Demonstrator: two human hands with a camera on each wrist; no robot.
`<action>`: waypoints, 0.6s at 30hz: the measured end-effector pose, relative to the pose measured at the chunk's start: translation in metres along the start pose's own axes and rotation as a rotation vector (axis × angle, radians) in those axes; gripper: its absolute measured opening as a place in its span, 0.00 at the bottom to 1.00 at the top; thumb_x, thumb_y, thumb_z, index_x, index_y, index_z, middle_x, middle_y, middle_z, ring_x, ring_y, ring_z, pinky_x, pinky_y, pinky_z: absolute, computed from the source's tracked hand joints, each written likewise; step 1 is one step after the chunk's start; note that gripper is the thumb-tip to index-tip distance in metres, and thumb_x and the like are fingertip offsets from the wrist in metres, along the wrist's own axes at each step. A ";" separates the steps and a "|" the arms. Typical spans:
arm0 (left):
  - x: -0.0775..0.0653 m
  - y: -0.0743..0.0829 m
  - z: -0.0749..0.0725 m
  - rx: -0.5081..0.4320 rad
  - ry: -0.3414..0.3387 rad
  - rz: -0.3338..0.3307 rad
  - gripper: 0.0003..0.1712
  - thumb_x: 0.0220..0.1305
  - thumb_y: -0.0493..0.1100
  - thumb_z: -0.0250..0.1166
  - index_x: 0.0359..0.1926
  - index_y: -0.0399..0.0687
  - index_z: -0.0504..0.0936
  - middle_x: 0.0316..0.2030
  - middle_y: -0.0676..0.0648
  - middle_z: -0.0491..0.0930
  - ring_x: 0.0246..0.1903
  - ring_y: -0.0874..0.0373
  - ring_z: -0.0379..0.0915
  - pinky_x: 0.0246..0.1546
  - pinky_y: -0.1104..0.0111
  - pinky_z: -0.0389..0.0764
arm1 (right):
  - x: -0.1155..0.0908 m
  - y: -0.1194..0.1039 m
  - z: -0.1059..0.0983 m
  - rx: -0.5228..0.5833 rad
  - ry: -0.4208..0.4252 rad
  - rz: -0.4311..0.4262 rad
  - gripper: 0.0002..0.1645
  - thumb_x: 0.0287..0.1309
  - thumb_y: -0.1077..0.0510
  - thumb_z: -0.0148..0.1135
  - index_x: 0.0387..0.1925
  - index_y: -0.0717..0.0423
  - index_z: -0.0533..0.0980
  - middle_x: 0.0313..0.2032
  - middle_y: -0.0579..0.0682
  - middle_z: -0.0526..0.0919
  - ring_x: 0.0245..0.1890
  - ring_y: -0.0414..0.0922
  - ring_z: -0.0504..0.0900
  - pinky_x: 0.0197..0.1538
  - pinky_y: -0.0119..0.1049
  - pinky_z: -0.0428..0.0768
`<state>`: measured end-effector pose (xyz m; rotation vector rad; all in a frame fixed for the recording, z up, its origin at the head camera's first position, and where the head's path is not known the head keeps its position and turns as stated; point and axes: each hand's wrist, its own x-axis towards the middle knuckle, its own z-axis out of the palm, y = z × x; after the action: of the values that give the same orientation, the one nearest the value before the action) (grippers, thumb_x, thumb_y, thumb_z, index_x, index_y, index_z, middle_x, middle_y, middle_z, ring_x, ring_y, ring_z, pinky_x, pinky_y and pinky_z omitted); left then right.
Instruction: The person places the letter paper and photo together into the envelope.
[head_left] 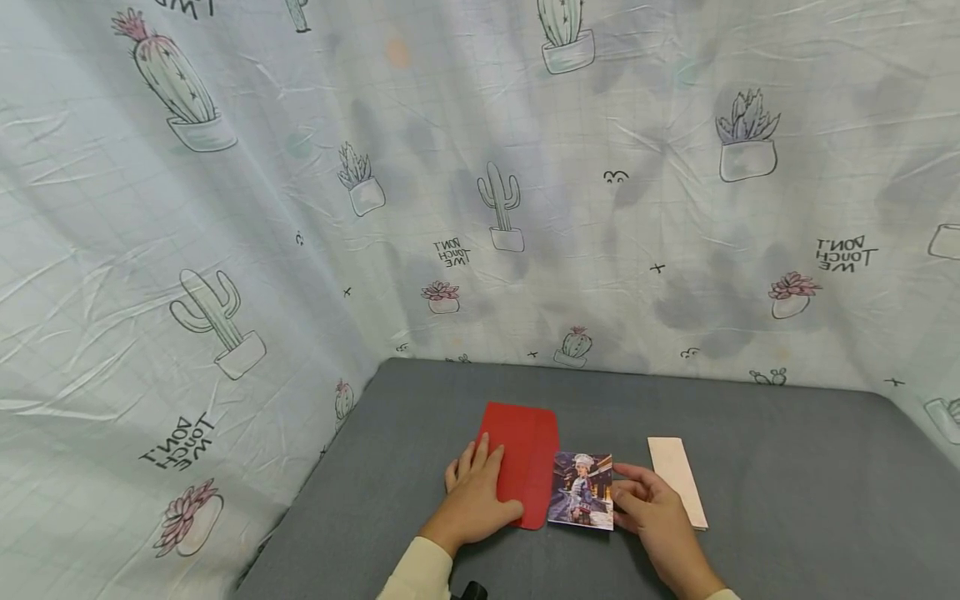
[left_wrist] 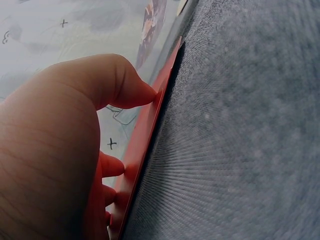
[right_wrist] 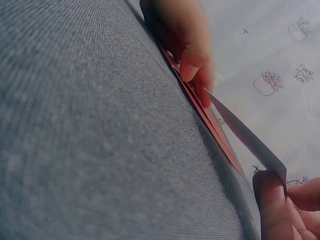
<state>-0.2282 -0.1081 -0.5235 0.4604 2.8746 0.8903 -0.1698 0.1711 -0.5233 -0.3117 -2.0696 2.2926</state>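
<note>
Pinching the photo point(head_left: 581, 492), the right hand point(head_left: 655, 511) is seemingly aligning it with the red envelope point(head_left: 531, 467) under the spread-fingered left hand point(head_left: 475, 502), likely needing a level slide inward.

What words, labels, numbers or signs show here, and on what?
"DON'T TOUCH ME": reversed, three times whole in the head view, on the pale cactus-printed fabric sheet; small in the right wrist view.
"+": small cross mark, same sheet.
Top edge of the head view: lettering cut off, not fully readable.
Colour-printed rectangular card, flat red paper envelope, narrow cream rectangular piece: no readable text.
</note>
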 end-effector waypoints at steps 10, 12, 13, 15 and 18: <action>-0.001 0.001 -0.002 -0.002 0.000 -0.002 0.57 0.51 0.54 0.64 0.84 0.44 0.64 0.86 0.38 0.47 0.82 0.35 0.39 0.71 0.30 0.42 | 0.000 0.001 0.003 0.005 -0.009 -0.022 0.28 0.71 0.74 0.60 0.70 0.76 0.70 0.45 0.60 0.86 0.41 0.46 0.87 0.41 0.39 0.88; -0.001 0.001 -0.002 0.000 -0.004 -0.004 0.57 0.51 0.54 0.64 0.84 0.44 0.64 0.86 0.38 0.47 0.82 0.35 0.39 0.71 0.30 0.42 | 0.000 0.001 0.003 0.000 -0.002 -0.012 0.28 0.71 0.73 0.60 0.70 0.75 0.70 0.45 0.60 0.86 0.41 0.46 0.87 0.41 0.39 0.88; -0.001 0.001 -0.002 0.001 -0.006 -0.005 0.57 0.51 0.54 0.64 0.84 0.44 0.64 0.86 0.38 0.47 0.82 0.35 0.39 0.71 0.30 0.42 | 0.000 0.000 0.003 -0.003 0.001 -0.007 0.28 0.71 0.73 0.60 0.70 0.75 0.70 0.45 0.59 0.86 0.41 0.46 0.87 0.41 0.39 0.88; -0.001 0.001 -0.002 0.003 -0.008 -0.007 0.57 0.51 0.54 0.64 0.84 0.44 0.64 0.86 0.38 0.47 0.82 0.35 0.39 0.72 0.30 0.42 | 0.000 0.000 0.004 -0.007 0.004 -0.002 0.28 0.71 0.73 0.60 0.70 0.74 0.71 0.45 0.59 0.86 0.41 0.47 0.87 0.41 0.39 0.88; -0.001 0.001 -0.002 0.005 -0.009 -0.008 0.58 0.51 0.54 0.64 0.84 0.44 0.64 0.86 0.38 0.47 0.82 0.35 0.39 0.72 0.30 0.42 | 0.000 0.001 0.004 -0.016 -0.005 -0.012 0.28 0.71 0.73 0.60 0.70 0.75 0.70 0.45 0.60 0.86 0.42 0.47 0.87 0.42 0.39 0.88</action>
<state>-0.2271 -0.1083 -0.5213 0.4524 2.8697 0.8776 -0.1708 0.1668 -0.5237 -0.2941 -2.0877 2.2729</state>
